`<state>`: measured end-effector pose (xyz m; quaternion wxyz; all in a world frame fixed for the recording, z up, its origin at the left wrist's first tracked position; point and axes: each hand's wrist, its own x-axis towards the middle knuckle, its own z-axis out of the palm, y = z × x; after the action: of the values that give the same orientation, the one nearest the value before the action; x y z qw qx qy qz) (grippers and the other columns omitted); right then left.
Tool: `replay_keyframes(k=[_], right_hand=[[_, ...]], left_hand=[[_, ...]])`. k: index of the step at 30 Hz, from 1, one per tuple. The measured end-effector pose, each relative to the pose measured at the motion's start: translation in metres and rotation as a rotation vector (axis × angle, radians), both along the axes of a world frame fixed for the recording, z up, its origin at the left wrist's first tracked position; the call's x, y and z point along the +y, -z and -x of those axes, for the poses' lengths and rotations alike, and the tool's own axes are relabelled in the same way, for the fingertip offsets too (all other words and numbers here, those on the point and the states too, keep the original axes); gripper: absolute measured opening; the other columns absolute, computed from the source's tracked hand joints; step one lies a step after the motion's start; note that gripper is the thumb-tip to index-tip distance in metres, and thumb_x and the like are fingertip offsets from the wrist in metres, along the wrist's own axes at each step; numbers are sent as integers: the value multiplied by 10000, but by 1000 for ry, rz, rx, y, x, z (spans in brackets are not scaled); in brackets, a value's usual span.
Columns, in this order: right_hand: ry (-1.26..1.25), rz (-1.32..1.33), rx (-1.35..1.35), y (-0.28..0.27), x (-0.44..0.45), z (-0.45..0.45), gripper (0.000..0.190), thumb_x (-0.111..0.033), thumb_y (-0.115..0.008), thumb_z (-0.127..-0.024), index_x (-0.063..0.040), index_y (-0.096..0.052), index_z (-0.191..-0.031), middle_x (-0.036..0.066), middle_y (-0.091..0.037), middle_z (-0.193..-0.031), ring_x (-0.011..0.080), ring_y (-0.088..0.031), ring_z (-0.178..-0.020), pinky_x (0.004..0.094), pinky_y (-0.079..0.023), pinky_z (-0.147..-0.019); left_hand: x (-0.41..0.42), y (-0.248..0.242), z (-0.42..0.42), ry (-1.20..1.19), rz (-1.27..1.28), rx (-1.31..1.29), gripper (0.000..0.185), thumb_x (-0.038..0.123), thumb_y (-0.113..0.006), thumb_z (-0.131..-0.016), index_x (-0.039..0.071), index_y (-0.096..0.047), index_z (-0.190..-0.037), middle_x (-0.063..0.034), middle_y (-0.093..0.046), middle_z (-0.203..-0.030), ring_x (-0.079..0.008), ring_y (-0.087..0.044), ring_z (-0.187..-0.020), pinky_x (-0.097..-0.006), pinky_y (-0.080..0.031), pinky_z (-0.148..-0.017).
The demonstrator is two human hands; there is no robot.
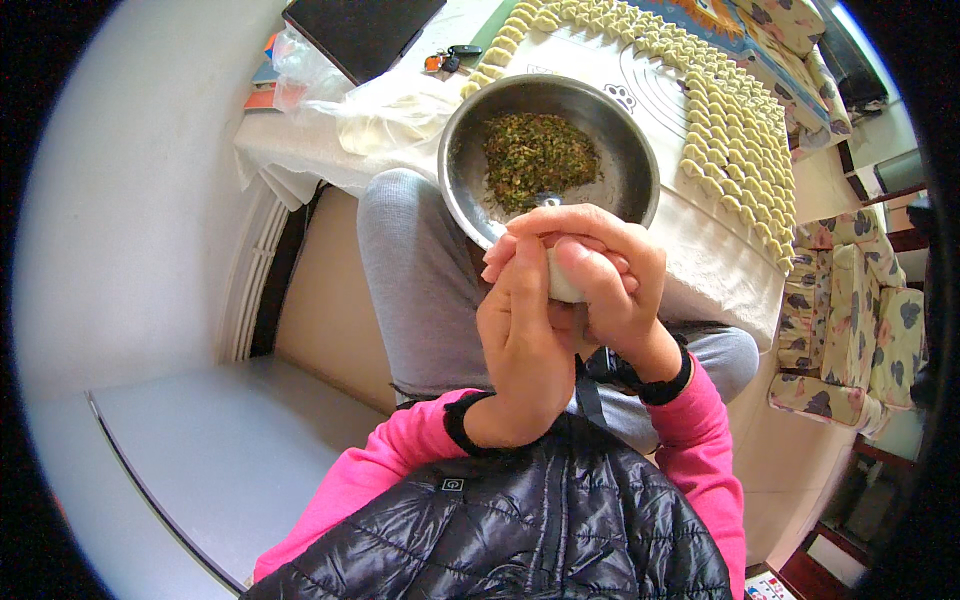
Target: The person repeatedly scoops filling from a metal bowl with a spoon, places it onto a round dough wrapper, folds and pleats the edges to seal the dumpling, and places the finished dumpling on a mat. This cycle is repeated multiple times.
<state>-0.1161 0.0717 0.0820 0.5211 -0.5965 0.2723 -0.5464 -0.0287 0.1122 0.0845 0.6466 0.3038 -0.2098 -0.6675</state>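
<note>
My left hand (517, 330) and my right hand (619, 274) are cupped together around a pale dough dumpling (564, 279). Both thumbs lie along its near side, and the fingers wrap over and hide most of it. Just beyond my hands is a round steel bowl (637, 142) with a chopped green and brown filling (536, 157) in it. A small part of a metal utensil (549, 199) shows at the filling's near edge; the rest is covered by my fingers. Rows of finished dumplings (739, 150) line the far and right sides of a white printed mat (585, 56).
A clear plastic bag (397, 105) with pale dough inside lies left of the bowl. Behind it are a black flat case or device (364, 30) and keys (450, 60). A white cloth (712, 277) covers the table. Floral-covered armchairs (855, 322) stand at the right.
</note>
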Motion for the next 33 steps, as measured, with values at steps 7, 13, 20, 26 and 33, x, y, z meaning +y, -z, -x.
replay_keyframes(k=[7, 13, 20, 26, 33], right_hand=[[165, 246, 164, 4, 0, -5, 218, 18, -474, -799, 19, -656, -918, 124, -677, -757, 206, -681, -657, 288, -543, -607], [233, 410, 217, 4, -3, -7, 196, 10, -500, -737, -13, -656, -853, 109, -657, -709, 215, -658, -597, 295, -522, -543], [246, 458, 236, 6, -1, -8, 187, -23, -527, -705, -25, -654, -842, 102, -645, -698, 219, -648, -584, 303, -518, -534], [247, 467, 233, 7, 0, -9, 168, -48, -532, -720, -24, -652, -837, 108, -643, -704, 228, -647, -587, 305, -517, -535], [250, 453, 218, 7, 2, -8, 162, -49, -536, -721, -23, -650, -833, 108, -640, -700, 231, -639, -576, 307, -514, -529]], left_hand=[[8, 0, 11, -120, -51, 28, 325, 318, -359, -1023, 54, -547, -1004, -32, -578, -858, -112, -578, -779, -243, -473, -689], [13, 1, 13, -157, -63, -15, 337, 321, -351, -1022, 53, -553, -998, -29, -572, -859, -101, -570, -780, -237, -460, -686], [18, 2, 11, -139, -12, -84, 358, 335, -336, -1023, 54, -556, -997, -18, -568, -869, -95, -562, -800, -246, -456, -714], [19, 0, 11, -113, 38, -32, 368, 343, -317, -1026, 59, -550, -1003, -11, -564, -883, -89, -557, -808, -242, -451, -724], [22, 1, 13, -115, 8, -15, 356, 331, -318, -1028, 57, -543, -1009, -8, -554, -879, -88, -552, -793, -236, -450, -701]])
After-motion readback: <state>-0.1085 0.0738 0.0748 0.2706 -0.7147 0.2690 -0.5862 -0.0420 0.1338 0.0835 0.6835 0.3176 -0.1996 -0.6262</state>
